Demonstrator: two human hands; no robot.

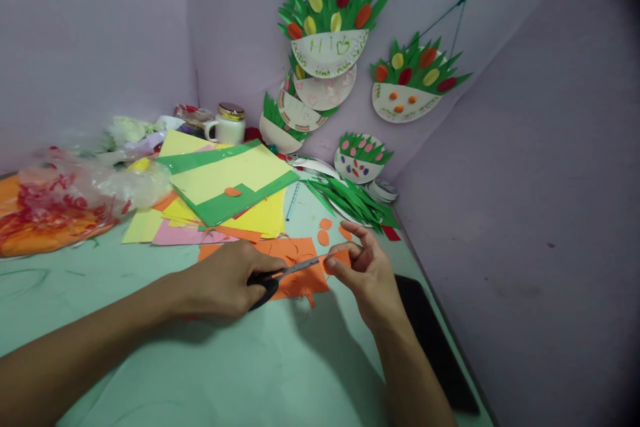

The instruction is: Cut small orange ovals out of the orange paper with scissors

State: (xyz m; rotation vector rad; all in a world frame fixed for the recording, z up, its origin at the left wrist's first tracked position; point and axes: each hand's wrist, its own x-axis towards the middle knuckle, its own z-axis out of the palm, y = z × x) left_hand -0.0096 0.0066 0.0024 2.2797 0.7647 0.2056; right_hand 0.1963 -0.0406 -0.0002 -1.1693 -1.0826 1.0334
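My left hand [227, 280] is closed around the black handles of a pair of scissors [285, 273], whose blades point right toward a small orange paper piece [339, 257]. My right hand [365, 270] pinches that piece between thumb and fingers, with the index finger raised. Under both hands lies a cut-up orange sheet [293, 267] on the pale green table [240, 367]. Three small orange ovals [325, 232] lie just beyond my right hand.
A stack of yellow, green and pink sheets [230, 190] lies at centre left, with a plastic bag [65, 197] further left. Green paper strips [350, 200], a tape roll [384, 190], a jar mug [227, 123] and a dark phone [433, 340] are around. Paper-plate crafts [327, 47] hang on the wall.
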